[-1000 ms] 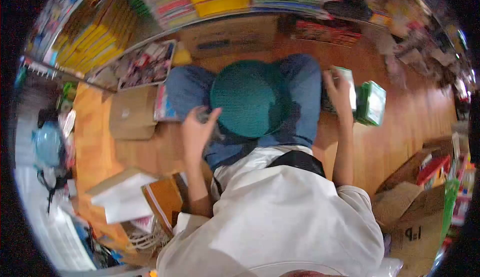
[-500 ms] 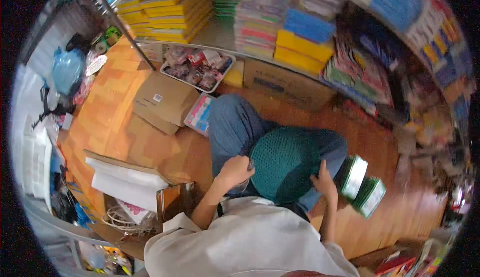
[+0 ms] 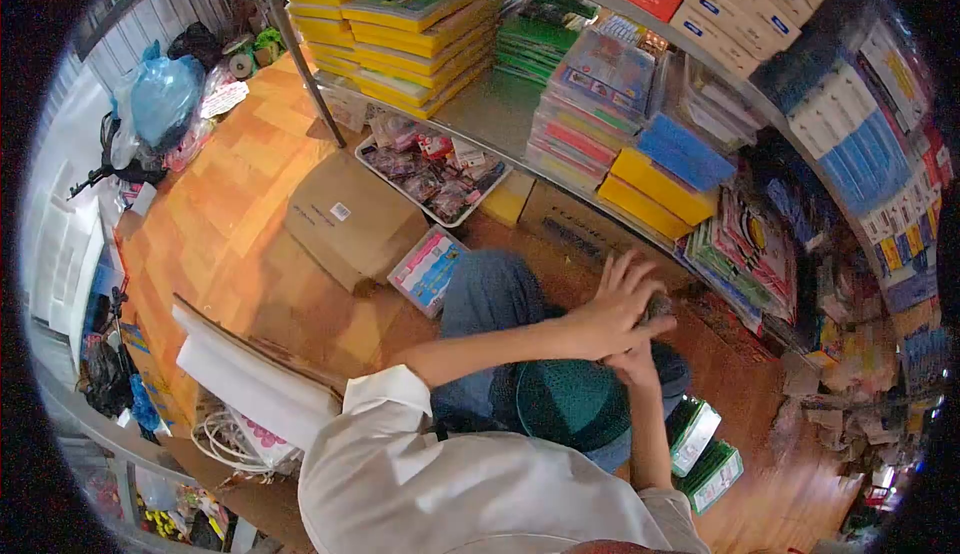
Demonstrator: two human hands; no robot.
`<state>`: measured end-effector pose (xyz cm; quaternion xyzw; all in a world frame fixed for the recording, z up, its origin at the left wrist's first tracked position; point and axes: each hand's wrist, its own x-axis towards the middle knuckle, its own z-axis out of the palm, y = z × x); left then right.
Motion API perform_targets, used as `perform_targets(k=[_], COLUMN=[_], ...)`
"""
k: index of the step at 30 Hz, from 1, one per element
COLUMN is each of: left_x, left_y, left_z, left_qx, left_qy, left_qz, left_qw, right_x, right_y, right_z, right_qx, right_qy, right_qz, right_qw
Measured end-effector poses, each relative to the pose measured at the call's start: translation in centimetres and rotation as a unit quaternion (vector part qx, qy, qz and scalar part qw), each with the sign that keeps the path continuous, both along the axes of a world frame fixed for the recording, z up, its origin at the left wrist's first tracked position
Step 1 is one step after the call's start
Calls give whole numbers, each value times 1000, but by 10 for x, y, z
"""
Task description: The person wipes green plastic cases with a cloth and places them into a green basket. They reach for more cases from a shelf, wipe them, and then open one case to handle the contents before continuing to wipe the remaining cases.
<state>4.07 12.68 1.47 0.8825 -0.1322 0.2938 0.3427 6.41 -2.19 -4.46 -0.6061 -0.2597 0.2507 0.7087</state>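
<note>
Over my lap, my left hand (image 3: 605, 322) reaches across to the right with its fingers spread. A small dark grey thing (image 3: 657, 307) sits between its thumb and forefinger; I cannot tell what kind it is. Directly below, my right hand (image 3: 633, 364) is raised against the left one, its fingers mostly hidden. A round dark green basket (image 3: 570, 401) with a perforated surface rests on my lap under both hands. Close to my right knee, two green-and-white packs (image 3: 694, 432) lie on the floor.
A cardboard box (image 3: 350, 219) and a pink-and-blue pack (image 3: 428, 266) lie ahead on the wooden floor. Behind them stands a white tray (image 3: 462, 222) of wrapped goods. Shelves hold yellow stacks (image 3: 420, 44) and plastic cases (image 3: 600, 84). An open carton (image 3: 260, 379) stands at my left.
Both hands have left the sides of the green basket. My left hand has crossed to the right, and my right hand has risen to meet it. The view has shifted.
</note>
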Motion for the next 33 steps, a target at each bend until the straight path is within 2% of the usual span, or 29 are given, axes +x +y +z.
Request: perform_targets(k=[1, 3, 4, 5, 6, 7, 8, 9, 10, 11, 12, 14, 15, 17, 18, 20, 23, 25, 26, 28, 30, 33], left_x=[5, 12, 16, 39, 63, 95, 124, 154, 191, 221, 239, 274, 295, 333, 346, 360, 370, 371, 369, 355, 347, 345], left_y=[16, 79, 117, 156, 195, 237, 276, 312, 346, 371, 385, 406, 417, 429, 428, 421, 433, 431, 428, 419, 416, 414], left_z=[5, 34, 57, 61, 63, 62, 53, 40, 25, 18, 21, 22, 22, 14, 11, 6, -15, -23, -20, -6, -1, 3], left_qx=[-3, -171, -136, -135, -68, 9, 75, 139, 193, 246, 245, 406, 400, 458, 455, 461, 471, 454, 436, 428, 422, 477], left_qy=[-2, 41, 23, -46, -108, -190, -186, -182, -102, -22, -24, 17, 13, 29, 26, 146, 96, 100, 98, 127, 155, 100], left_qz=[0, -9, 66, 136, 234, 275, 278, 279, 257, 230, 226, 124, 122, 167, 164, 203, 200, 198, 200, 182, 166, 167], left_qw=[1000, 984, 988, 980, 964, 942, 939, 933, 941, 941, 943, 905, 908, 873, 875, 852, 854, 863, 872, 876, 878, 857], right_x=[3, 3, -2, -4, -7, -9, -11, -12, -13, -14, -13, -6, -3, 0, 2, 6, 4, 8, 8, 3, 7, 9], right_y=[0, -7, -7, -12, -26, -41, -54, -67, -77, -82, -86, -87, -84, -79, -78, -81, -78, -74, -70, -61, -66, -75], right_z=[-5, -21, -2, -9, -21, -33, -50, -66, -76, -79, -80, -74, -70, -69, -74, -84, -87, -74, -68, -62, -68, -78], right_qx=[-3, -39, -55, -58, -98, -137, -139, -150, -160, -161, -199, -242, -261, -283, -258, -238, -289, -326, -327, -258, -260, -267], right_qy=[-2, 156, 161, 165, 153, 139, 141, 115, 89, 91, 84, 72, 72, 72, 78, 85, 88, 90, 90, 130, 131, 134], right_qz=[0, -24, 3, 3, -70, -141, -140, -202, -265, -269, -261, -258, -240, -228, -226, -224, -245, -207, -207, -263, -242, -226], right_qw=[1000, 987, 985, 985, 981, 971, 970, 961, 947, 945, 941, 932, 932, 929, 936, 941, 921, 918, 918, 921, 926, 927])
